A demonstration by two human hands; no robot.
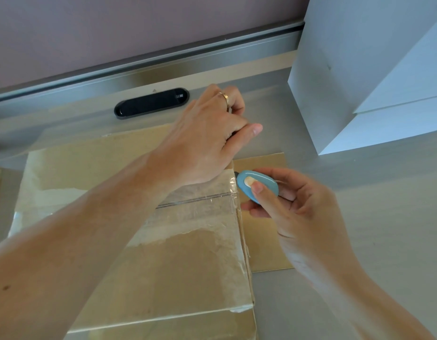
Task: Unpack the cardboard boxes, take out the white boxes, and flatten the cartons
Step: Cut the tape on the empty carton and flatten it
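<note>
Cardboard box (178,261), sealed in glossy clear tape, fills the lower centre of the frame on the grey tabletop (359,217). Its upper right corner lies under the left hand (207,138), whose fingers (237,106) are curled, apparently gripping that hidden corner. At the box's right edge, the right hand (293,204) pinches a small blue cutter (257,186) against the tape. White boxes (359,69) stand at upper right.

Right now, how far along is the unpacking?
Done: white boxes already stand at the right, and a flat cardboard sheet lies alongside. In hand: left hand steadies the taped cardboard box while right hand sets the blue cutter at its edge. Left: cutting the tape, emptying, flattening.
</note>
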